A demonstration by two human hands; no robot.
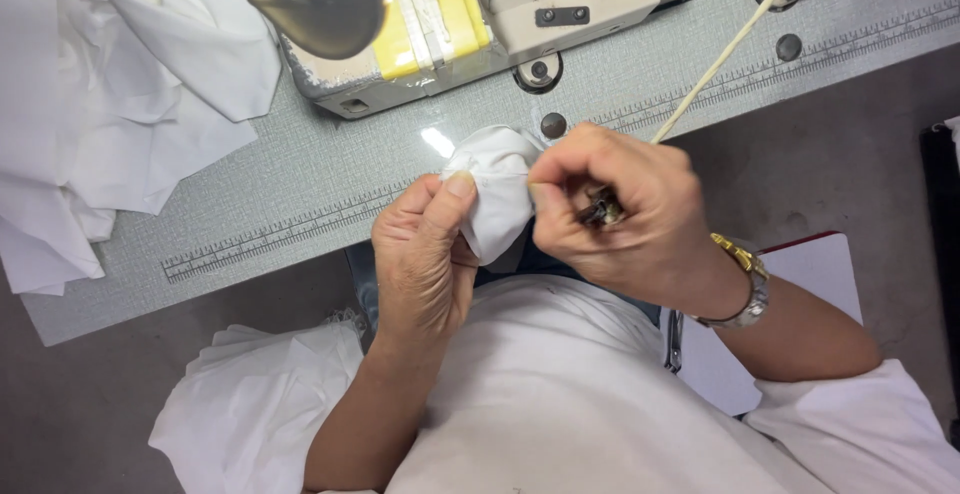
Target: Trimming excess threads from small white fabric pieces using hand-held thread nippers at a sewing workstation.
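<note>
**White cloth pinched up between 2 hands at the sewing table**

White cloth [495, 189], bunched into a small wad, sits raised just off the near edge of the grey table [300, 184], close to the eyes for fine work. Left hand [425, 254] grips it, thumb pressed on top to steady it. Right hand [620, 209] is closed around a small dark metal tool [603, 209], its tip at the cloth. Behind stands the sewing machine [480, 24]; loose white fabric [110, 94] is heaped to the left.
</note>
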